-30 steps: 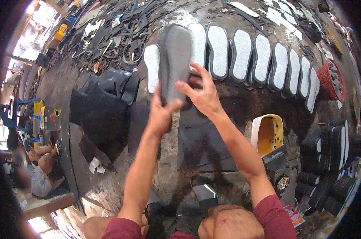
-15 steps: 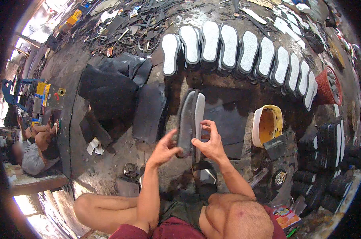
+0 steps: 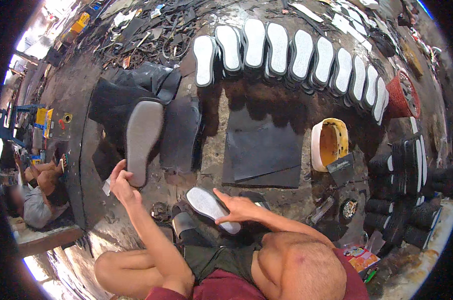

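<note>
Grey sole (image 3: 142,137): flat, long, lying lengthwise on the dark ground, toe end away from the person, heel end at the left hand (image 3: 121,184). Left hand pinches that heel end, fingers curled round the edge, thumb side up. Sole sits partly over black rubber sheet pieces (image 3: 119,97) and just beside a dark sole blank (image 3: 180,132) to its right.

Second sole, white-faced (image 3: 212,207): lower centre, tilted diagonally, just in front of the person's knees. Right hand (image 3: 240,209) rests on it, fingers spread and fairly flat across its right half, pressing rather than gripping. A small metal can (image 3: 182,225) stands touching or just beside its near-left end; can't tell which.

Further out:
- Large black rubber sheet (image 3: 264,150), flat on the ground, centre, beyond the right hand.
- Row of white-faced soles (image 3: 286,52) with black rims, fanned in an arc along the top, overlapping edge to edge.
- Yellow-and-white tub (image 3: 330,144) right of the sheet, orange-brown inside, dark block leaning at its near rim.
- Red perforated basket (image 3: 400,97) at the right end of the arc.
- Stacks of black soles (image 3: 409,165) far right.
- Another person (image 3: 34,200) seated at the left edge, well apart.
- Rubber scraps (image 3: 136,30) heaped at top left.
</note>
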